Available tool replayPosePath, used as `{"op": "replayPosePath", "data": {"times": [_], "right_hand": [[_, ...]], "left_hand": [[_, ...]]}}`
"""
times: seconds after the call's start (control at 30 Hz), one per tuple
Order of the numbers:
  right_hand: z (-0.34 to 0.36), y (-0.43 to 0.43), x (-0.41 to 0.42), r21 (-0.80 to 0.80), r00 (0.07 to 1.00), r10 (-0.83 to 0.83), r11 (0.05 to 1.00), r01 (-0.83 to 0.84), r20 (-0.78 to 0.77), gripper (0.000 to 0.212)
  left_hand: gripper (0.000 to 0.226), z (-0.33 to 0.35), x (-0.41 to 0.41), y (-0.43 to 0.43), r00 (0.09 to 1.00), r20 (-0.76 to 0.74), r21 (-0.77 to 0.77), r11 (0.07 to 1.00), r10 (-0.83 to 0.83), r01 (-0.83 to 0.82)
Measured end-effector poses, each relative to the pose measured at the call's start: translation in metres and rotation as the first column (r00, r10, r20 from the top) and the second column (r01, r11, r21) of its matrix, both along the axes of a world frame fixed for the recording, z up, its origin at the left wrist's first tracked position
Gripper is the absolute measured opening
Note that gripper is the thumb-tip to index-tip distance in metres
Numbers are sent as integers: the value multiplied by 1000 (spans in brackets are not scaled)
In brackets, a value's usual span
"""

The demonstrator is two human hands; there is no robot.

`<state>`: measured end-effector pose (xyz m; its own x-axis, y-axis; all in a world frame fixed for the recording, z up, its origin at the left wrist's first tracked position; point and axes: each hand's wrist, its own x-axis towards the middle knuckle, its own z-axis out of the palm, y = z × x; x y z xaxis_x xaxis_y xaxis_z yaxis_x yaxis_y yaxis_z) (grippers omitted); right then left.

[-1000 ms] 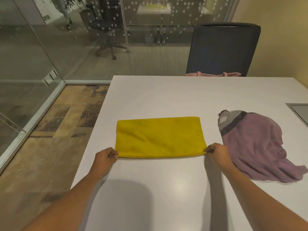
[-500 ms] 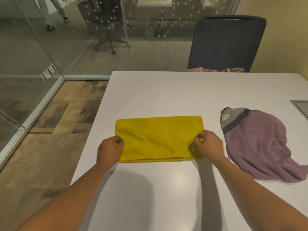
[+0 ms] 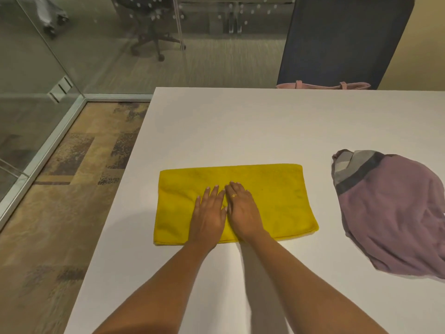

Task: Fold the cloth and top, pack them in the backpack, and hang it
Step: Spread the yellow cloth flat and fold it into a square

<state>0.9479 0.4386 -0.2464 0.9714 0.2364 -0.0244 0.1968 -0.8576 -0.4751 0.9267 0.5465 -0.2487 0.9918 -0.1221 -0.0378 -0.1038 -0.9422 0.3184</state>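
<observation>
Our left grip (image 3: 209, 214) and right grip (image 3: 243, 213) press flat on the yellow cloth (image 3: 279, 201), holding nothing; a hard push could bunch it.

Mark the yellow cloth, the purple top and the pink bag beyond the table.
yellow cloth (image 3: 277, 201): head view, bare right half of the folded cloth.
purple top (image 3: 397, 213): head view, middle of its crumpled body.
pink bag (image 3: 320, 86): head view, visible top edge between its two straps.
</observation>
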Motion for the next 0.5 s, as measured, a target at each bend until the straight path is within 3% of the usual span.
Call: {"op": "replayPosePath", "data": {"times": [0.1, 0.2, 0.33, 0.5], "right_hand": [[-13, -6, -6, -139, 996, -51, 988, 61, 77, 53], [-17, -17, -8, -211, 990, -119, 968, 133, 77, 59], [-18, -40, -9, -204, 977, -205, 956, 211, 51, 72], [-17, -74, -13, -231, 941, -334, 913, 337, 52, 76]], "left_hand": [[56, -6, -3, 6, 995, -59, 136, 988, 80, -72], [73, -9, -4, 18, 989, -50, 172, 976, 141, -130], [87, -14, -6, 29, 990, -36, 177, 976, 137, -129], [87, -14, -12, 43, 991, -11, 168, 978, 130, -127]]}}
